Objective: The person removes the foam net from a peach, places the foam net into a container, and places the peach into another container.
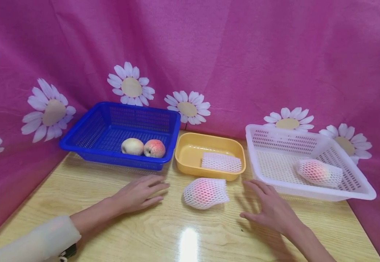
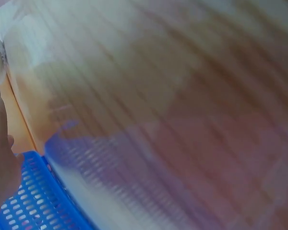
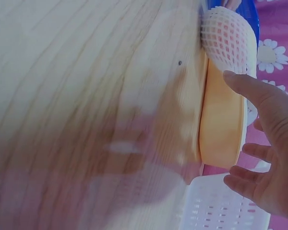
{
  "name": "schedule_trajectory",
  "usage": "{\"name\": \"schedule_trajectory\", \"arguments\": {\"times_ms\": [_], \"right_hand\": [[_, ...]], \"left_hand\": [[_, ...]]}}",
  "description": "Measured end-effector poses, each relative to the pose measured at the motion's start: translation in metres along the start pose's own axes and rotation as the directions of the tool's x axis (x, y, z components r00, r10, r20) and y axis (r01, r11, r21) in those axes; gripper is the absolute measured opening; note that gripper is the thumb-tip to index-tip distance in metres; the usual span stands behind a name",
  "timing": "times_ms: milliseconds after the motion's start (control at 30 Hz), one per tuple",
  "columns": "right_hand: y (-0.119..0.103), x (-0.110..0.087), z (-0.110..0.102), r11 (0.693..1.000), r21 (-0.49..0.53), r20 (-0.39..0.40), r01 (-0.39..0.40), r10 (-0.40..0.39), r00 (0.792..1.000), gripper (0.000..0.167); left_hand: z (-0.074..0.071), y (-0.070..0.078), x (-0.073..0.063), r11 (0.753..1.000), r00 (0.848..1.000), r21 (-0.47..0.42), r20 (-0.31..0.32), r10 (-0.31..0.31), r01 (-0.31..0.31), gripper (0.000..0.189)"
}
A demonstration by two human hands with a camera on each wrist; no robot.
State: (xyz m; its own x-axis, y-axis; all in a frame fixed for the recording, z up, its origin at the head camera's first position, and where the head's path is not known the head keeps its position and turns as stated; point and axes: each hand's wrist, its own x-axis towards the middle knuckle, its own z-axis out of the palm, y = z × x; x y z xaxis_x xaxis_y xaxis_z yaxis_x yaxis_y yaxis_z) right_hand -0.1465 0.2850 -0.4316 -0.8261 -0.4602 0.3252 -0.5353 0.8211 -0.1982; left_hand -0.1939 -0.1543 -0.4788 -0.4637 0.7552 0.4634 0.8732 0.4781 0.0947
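A peach in a white foam net lies on the wooden table between my two hands, the net's loose end toward the right. My left hand is to its left with fingers extended and nothing in them. On the other side, my right hand spreads thumb and fingers apart, also holding nothing. In the right wrist view the netted peach shows beyond my thumb. Behind it stands a yellow tray with an empty foam net inside.
At the back left a blue basket holds two bare peaches. A white basket at the right contains another netted peach. Behind everything hangs a magenta cloth with daisies.
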Motion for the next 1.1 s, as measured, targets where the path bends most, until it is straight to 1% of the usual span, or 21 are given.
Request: {"name": "schedule_trajectory", "arguments": {"times_ms": [200, 433, 533, 800, 967, 1100], "right_hand": [[-0.004, 0.008, 0.002, 0.999, 0.000, 0.004, 0.044, -0.044, 0.999, 0.092], [-0.010, 0.016, 0.005, 0.997, 0.000, 0.017, 0.072, -0.072, 0.997, 0.092], [-0.013, 0.020, 0.006, 0.997, 0.010, 0.021, 0.082, -0.082, 0.996, 0.093], [-0.023, 0.030, 0.008, 0.993, 0.047, 0.022, 0.106, -0.108, 0.994, 0.092], [-0.031, 0.038, 0.008, 0.994, 0.058, 0.048, 0.093, -0.096, 0.994, 0.093], [-0.037, 0.044, 0.009, 0.993, 0.066, 0.063, 0.100, -0.104, 0.993, 0.092]], "left_hand": [[0.004, 0.003, 0.006, 1.000, 1.000, -0.022, 0.003, 0.004, -0.004, 0.042], [0.005, 0.006, 0.013, 1.000, 0.998, -0.030, 0.060, -0.001, 0.003, 0.042], [0.005, 0.007, 0.016, 0.999, 0.998, -0.032, 0.070, 0.002, 0.000, 0.043], [0.008, 0.009, 0.022, 0.999, 0.998, -0.028, 0.045, 0.041, -0.039, 0.042], [0.012, 0.010, 0.025, 0.997, 0.997, -0.017, 0.023, 0.078, -0.078, 0.043], [0.014, 0.011, 0.029, 0.996, 0.996, -0.027, 0.008, 0.090, -0.090, 0.043]]}}
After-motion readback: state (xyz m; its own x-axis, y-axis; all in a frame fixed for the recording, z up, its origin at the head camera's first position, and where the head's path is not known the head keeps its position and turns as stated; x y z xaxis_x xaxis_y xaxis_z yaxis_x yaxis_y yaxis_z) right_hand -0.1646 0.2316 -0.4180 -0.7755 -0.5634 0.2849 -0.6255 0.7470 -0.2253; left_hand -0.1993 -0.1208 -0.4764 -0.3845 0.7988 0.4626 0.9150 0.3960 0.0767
